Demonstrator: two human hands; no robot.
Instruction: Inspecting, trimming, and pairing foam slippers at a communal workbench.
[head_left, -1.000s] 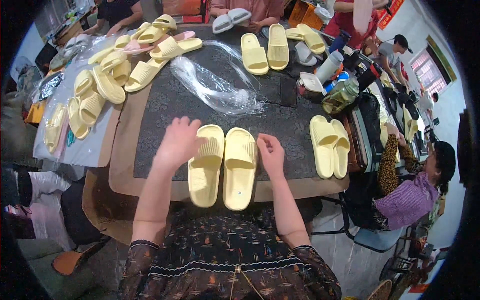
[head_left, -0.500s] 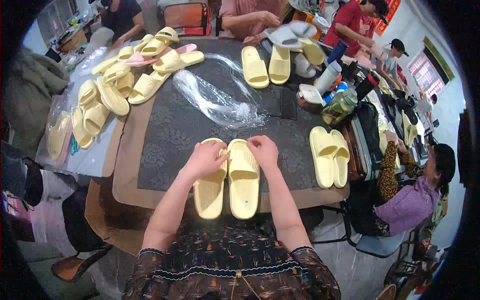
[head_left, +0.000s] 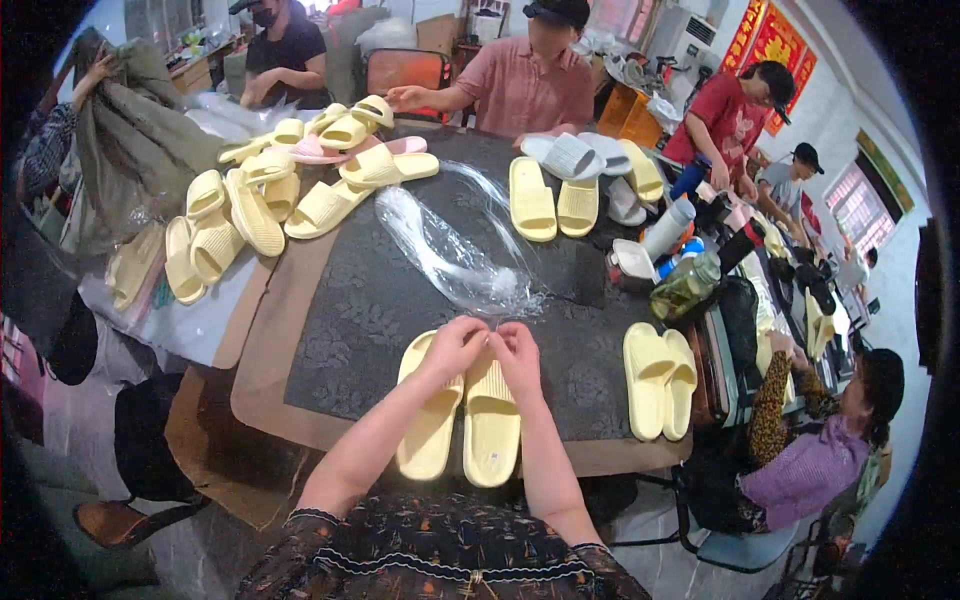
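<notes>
A pair of pale yellow slippers lies side by side at the table's near edge, toes pointing away from me. Over the upper part of the left slipper (head_left: pixel 428 440) and between the two straps is my left hand (head_left: pixel 455 348), its fingers pinched. My right hand (head_left: pixel 516 360), also pinched, is above the strap of the right slipper (head_left: pixel 492 435). The fingertips of both hands meet; whatever they hold is too small to make out. Just beyond them lies a heap of clear plastic film (head_left: pixel 450 265).
Yellow and pink slippers (head_left: pixel 255 212) pile up at the left. Another yellow pair (head_left: pixel 660 380) sits at the right, by a glass jar (head_left: pixel 686 285) and a bottle (head_left: pixel 668 228). Yellow and grey slippers (head_left: pixel 533 200) lie at the far side. Several people work around the table.
My hands have come together from the two slipper straps, fingertips now meeting. The view has tilted upward. Across the table, a person's arm now stretches toward the slipper pile at the left.
</notes>
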